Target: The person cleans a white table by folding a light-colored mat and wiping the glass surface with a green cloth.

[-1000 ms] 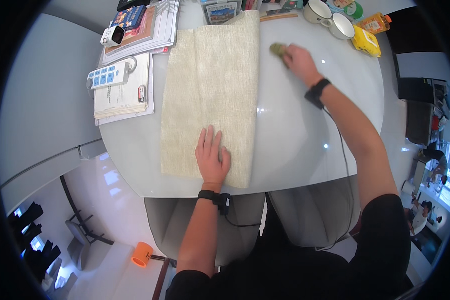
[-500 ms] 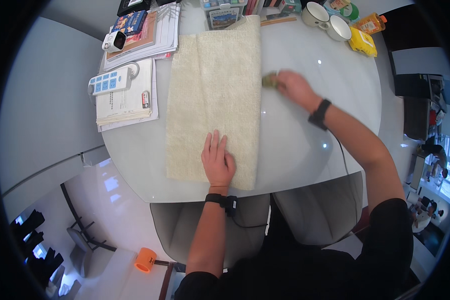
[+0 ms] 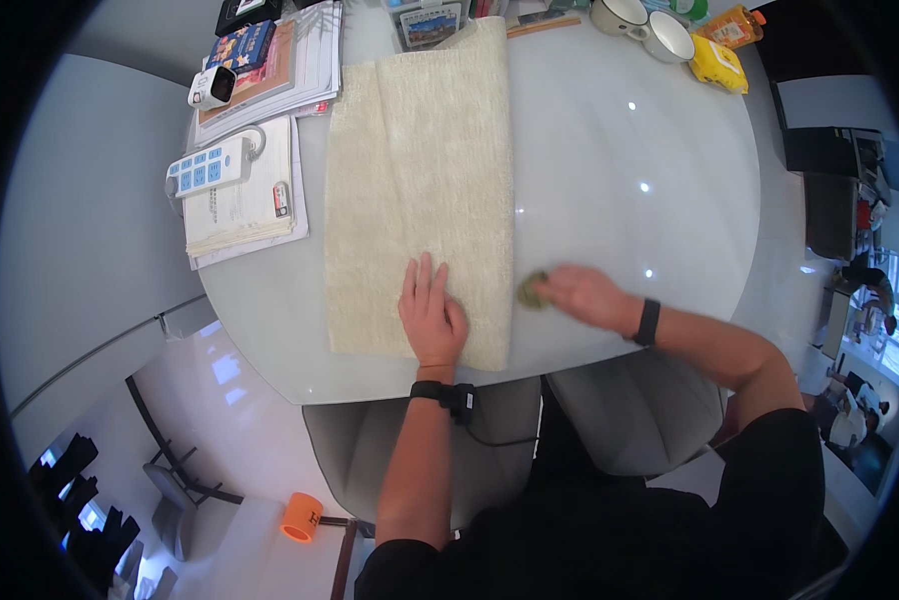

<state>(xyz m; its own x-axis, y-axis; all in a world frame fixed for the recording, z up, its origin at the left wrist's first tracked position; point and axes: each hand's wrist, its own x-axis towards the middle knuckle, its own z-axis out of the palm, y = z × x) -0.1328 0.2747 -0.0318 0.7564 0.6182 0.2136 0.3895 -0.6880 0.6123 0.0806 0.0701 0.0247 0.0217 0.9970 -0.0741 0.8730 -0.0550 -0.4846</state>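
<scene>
A long beige woven cloth (image 3: 420,170), folded over along its right side, lies on the white table (image 3: 610,180). My left hand (image 3: 434,322) rests flat on its near part, palm down with fingers stretched out. Just off the cloth's right edge, my right hand (image 3: 588,298) grips a small, round olive-green thing (image 3: 532,291). Motion blurs that thing, and I cannot make out its kind. It is at table level, close to the near end of the cloth.
On the left lie stacked papers (image 3: 240,235), a power strip (image 3: 210,168) and a small white camera (image 3: 212,88). Enamel mugs (image 3: 668,40), a yellow packet (image 3: 718,66) and an orange bottle (image 3: 734,28) stand far right. Grey chairs (image 3: 635,410) line the near edge.
My right hand has moved toward me along the cloth's right edge, carrying the round olive-green thing. My left hand stays on the cloth. The view has shifted slightly.
</scene>
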